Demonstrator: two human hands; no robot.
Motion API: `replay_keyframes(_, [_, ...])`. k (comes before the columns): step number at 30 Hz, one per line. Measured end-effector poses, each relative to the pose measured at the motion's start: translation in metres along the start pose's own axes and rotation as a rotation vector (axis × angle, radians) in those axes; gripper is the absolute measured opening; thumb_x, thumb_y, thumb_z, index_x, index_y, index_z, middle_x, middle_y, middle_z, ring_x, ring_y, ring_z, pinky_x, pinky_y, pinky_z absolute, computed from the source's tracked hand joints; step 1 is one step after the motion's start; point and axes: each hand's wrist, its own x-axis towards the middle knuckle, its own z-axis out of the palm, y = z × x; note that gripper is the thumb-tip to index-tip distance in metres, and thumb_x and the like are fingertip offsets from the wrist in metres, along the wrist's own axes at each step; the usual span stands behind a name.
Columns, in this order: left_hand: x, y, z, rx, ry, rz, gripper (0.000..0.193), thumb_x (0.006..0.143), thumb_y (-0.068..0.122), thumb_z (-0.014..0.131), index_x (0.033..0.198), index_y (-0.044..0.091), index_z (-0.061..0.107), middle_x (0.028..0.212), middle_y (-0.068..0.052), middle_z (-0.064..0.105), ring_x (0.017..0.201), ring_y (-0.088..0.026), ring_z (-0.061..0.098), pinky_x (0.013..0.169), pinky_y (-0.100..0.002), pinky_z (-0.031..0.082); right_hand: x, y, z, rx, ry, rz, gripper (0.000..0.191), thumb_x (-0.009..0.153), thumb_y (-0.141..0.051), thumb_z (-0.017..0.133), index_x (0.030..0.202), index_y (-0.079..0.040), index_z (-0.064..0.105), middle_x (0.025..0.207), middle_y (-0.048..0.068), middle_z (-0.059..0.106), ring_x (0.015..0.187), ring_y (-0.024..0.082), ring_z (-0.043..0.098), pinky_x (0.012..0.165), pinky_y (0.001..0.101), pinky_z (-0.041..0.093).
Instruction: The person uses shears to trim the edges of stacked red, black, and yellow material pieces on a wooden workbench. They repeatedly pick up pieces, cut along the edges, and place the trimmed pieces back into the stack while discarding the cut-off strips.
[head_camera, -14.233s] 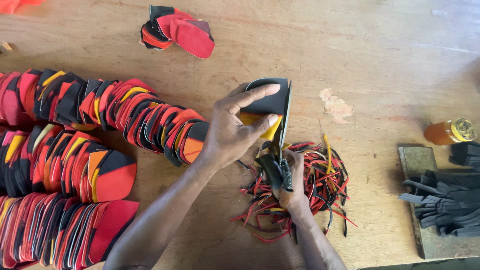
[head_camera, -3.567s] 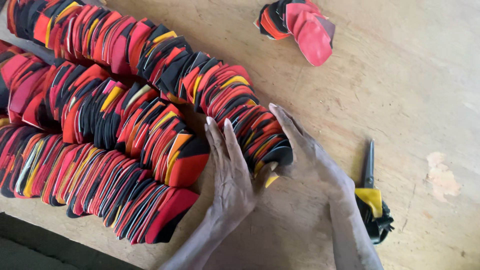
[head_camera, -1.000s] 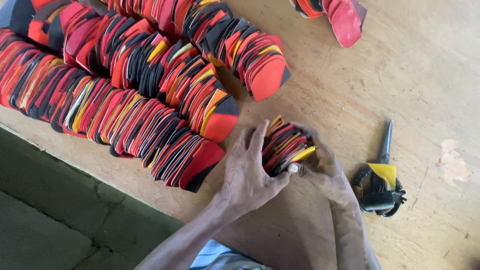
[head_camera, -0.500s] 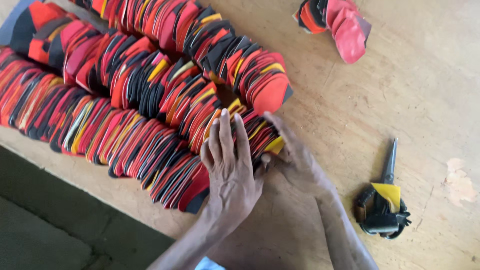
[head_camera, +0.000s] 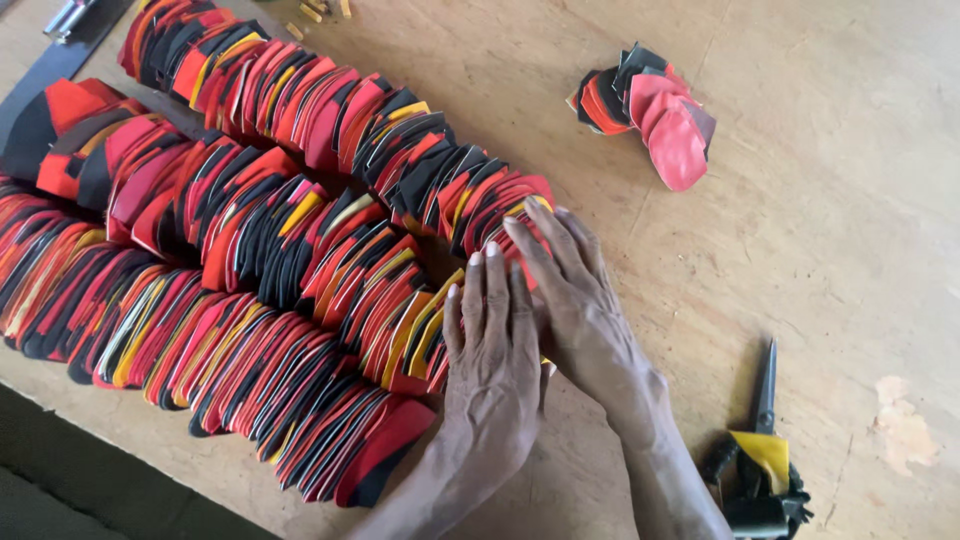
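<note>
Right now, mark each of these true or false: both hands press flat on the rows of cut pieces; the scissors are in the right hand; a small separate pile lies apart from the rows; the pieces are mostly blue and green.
1. Both hands press flat on the rows of cut pieces. True: the left hand and the right hand lie open, palms down, on the near end of the rows of cut pieces.
2. The scissors are in the right hand. False: the scissors lie on the wooden table, apart from both hands.
3. A small separate pile lies apart from the rows. True: the small pile sits alone.
4. The pieces are mostly blue and green. False: they are red, black, orange and yellow.
</note>
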Motion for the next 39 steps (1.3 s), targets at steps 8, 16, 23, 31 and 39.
replay_keyframes(8, [0.005, -0.009, 0.008, 0.008, 0.027, -0.032, 0.085, 0.086, 0.025, 0.066, 0.148, -0.017, 0.029, 0.158, -0.039, 0.023, 0.151, -0.050, 0.021, 0.122, -0.059, 0.014, 0.025, 0.007, 0.005, 0.086, -0.105, 0.051, 0.081, 0.080, 0.002, 0.067, 0.156, -0.003, 0.038, 0.155, 0.018, 0.040, 0.145, 0.042, 0.035, 0.120, 0.0478, 0.034])
replay_keyframes(16, [0.005, -0.011, 0.009, -0.037, 0.030, -0.050, 0.087, 0.081, 0.021, 0.070, 0.148, -0.016, 0.029, 0.158, -0.037, 0.025, 0.150, -0.049, 0.023, 0.121, -0.058, 0.017, 0.010, 0.010, 0.013, 0.097, 0.005, 0.117, 0.070, 0.076, 0.003, 0.076, 0.141, -0.009, 0.051, 0.153, 0.017, 0.039, 0.146, 0.045, 0.033, 0.120, 0.0512, 0.035])
replay_keyframes(23, [0.006, -0.010, 0.007, -0.001, 0.048, -0.068, 0.085, 0.083, 0.021, 0.072, 0.148, -0.015, 0.031, 0.159, -0.035, 0.026, 0.150, -0.048, 0.025, 0.122, -0.057, 0.018, 0.015, 0.026, 0.015, 0.188, -0.027, 0.110, 0.076, 0.070, 0.007, 0.077, 0.138, -0.014, 0.050, 0.165, 0.028, 0.017, 0.155, 0.051, 0.013, 0.124, 0.0551, 0.026])
replay_keyframes(31, [0.007, -0.010, 0.006, 0.001, 0.049, -0.070, 0.087, 0.085, 0.024, 0.072, 0.149, -0.016, 0.029, 0.159, -0.035, 0.025, 0.150, -0.048, 0.024, 0.121, -0.057, 0.020, 0.023, 0.027, 0.012, 0.240, -0.044, 0.110, 0.075, 0.070, 0.009, 0.075, 0.136, -0.013, 0.045, 0.156, 0.026, 0.032, 0.150, 0.049, 0.026, 0.123, 0.0523, 0.029])
replay_keyframes(39, [0.003, -0.011, 0.009, -0.009, 0.049, -0.048, 0.087, 0.087, 0.026, 0.071, 0.150, -0.015, 0.027, 0.160, -0.035, 0.024, 0.151, -0.049, 0.022, 0.122, -0.058, 0.019, 0.016, 0.014, -0.005, 0.105, -0.012, 0.022, 0.063, 0.067, 0.001, 0.082, 0.123, -0.009, 0.056, 0.119, 0.016, 0.058, 0.118, 0.038, 0.055, 0.116, 0.0513, 0.038])
